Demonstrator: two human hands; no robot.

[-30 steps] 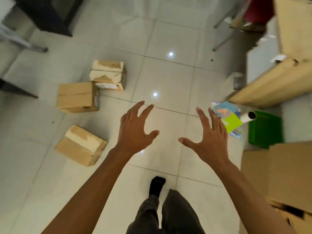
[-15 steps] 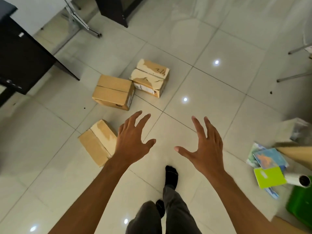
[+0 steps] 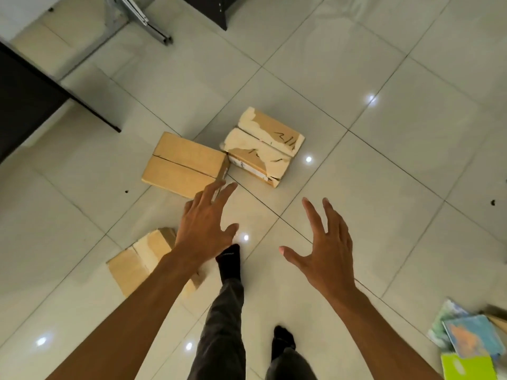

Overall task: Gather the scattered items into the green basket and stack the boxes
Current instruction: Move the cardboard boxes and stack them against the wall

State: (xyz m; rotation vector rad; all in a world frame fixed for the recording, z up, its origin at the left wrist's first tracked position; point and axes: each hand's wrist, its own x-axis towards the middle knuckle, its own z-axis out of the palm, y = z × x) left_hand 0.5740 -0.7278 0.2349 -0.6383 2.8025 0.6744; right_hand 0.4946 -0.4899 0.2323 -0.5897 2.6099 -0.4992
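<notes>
Only the head cam here, looking straight down at a glossy tiled floor (image 3: pixel 384 187).

Both hands are out in front with fingers spread and nothing in them. The left hand (image 3: pixel 204 229) hangs above the floor, and its fingertips overlap the near corner of the plain cardboard box (image 3: pixel 183 163) in the picture; can't tell if it's actually touching or just above it. The right hand (image 3: pixel 326 256) is off to the side over bare tile, thumb stuck out, well apart from any box.

Boxes: the plain one lies flat with a seam across its top. Just beside it, corner to corner and about touching, is a torn box (image 3: pixel 263 145) with ripped paper and some scribbled marks on top. A third box (image 3: pixel 140 260) sits nearer the person, partly hidden under the left forearm, its top looking peeled too. None are stacked.

Down in the bottom right corner there's a small heap of scattered items, a blue booklet (image 3: pixel 472 338) and a lime green card (image 3: pixel 466 366) overlapping. The green basket isn't in the shot.

Person's in dark trousers and black socks, one foot (image 3: pixel 229 260) forward between the arms. A dark desk (image 3: pixel 27 100) edges in at upper left, with a metal leg (image 3: pixel 137 15) near the top.
</notes>
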